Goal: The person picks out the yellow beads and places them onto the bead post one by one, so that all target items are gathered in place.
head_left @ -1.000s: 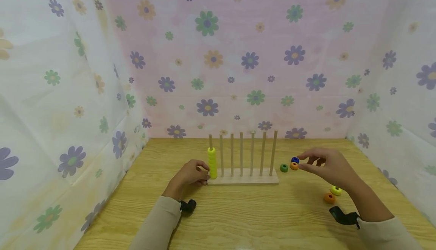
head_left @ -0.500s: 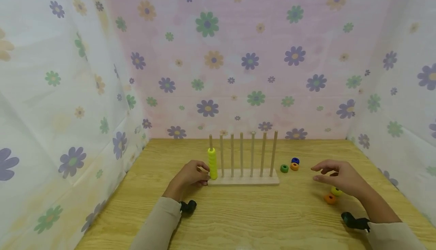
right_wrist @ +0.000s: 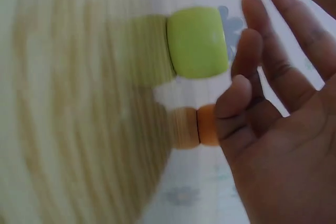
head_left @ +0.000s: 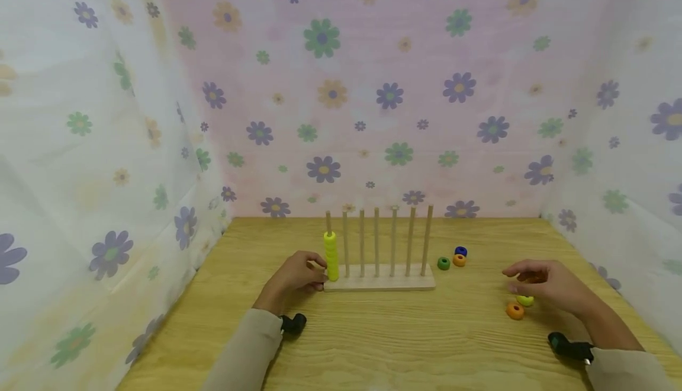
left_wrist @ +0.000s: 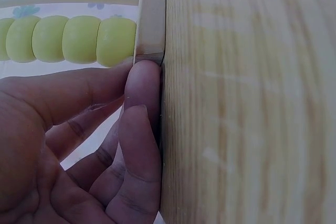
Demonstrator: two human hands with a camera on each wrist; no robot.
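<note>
A wooden peg rack (head_left: 379,285) with several upright pegs stands mid-table. A stack of yellow rings (head_left: 331,255) fills its leftmost peg. My left hand (head_left: 318,272) grips the left end of the rack's base. In the left wrist view my fingertips (left_wrist: 142,85) press against the base end (left_wrist: 152,19), just under the yellow rings (left_wrist: 68,38). My right hand (head_left: 512,281) hovers with relaxed fingers and holds nothing, just above a loose yellow ring (head_left: 524,300) and an orange ring (head_left: 514,310). In the right wrist view the yellow ring (right_wrist: 197,42) and orange ring (right_wrist: 207,124) lie beside my fingers (right_wrist: 252,66).
Green (head_left: 443,263), orange (head_left: 459,259) and blue (head_left: 460,251) rings lie on the table right of the rack. Flowered cloth walls close in the wooden table (head_left: 373,343) at the back and both sides.
My right hand has drawn back from the rings beside the rack and moved right and nearer, down over the loose yellow and orange rings. The left hand has stayed put.
</note>
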